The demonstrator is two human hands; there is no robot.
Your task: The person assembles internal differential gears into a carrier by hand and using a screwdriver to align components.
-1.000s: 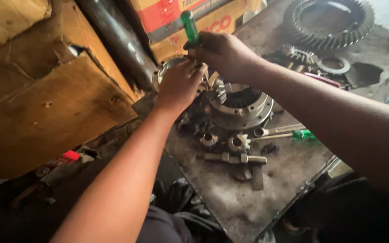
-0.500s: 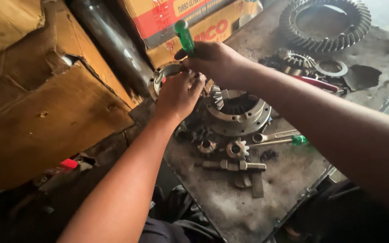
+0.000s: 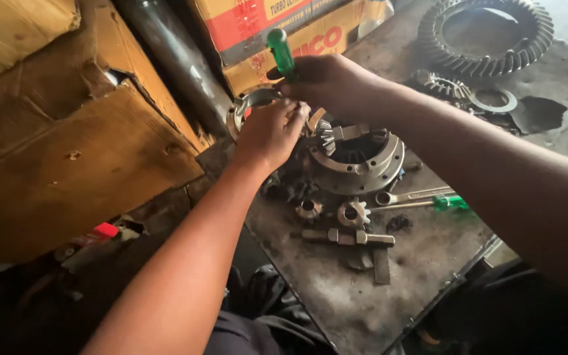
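Hands barely shifted vs a sec ago: right hand (image 3: 333,82) clamps green-handled screwdriver (image 3: 281,52), left hand (image 3: 272,131) closed on metal ring (image 3: 244,108), both just above gear housing (image 3: 356,158) on table (image 3: 336,296)

Both arms are bare from wrist to past the elbow, with no sleeves, gloves, watch or rings showing. The left hand (image 3: 272,131) and right hand (image 3: 331,84) are bare too. Dark trousers (image 3: 264,325) cover the lap.
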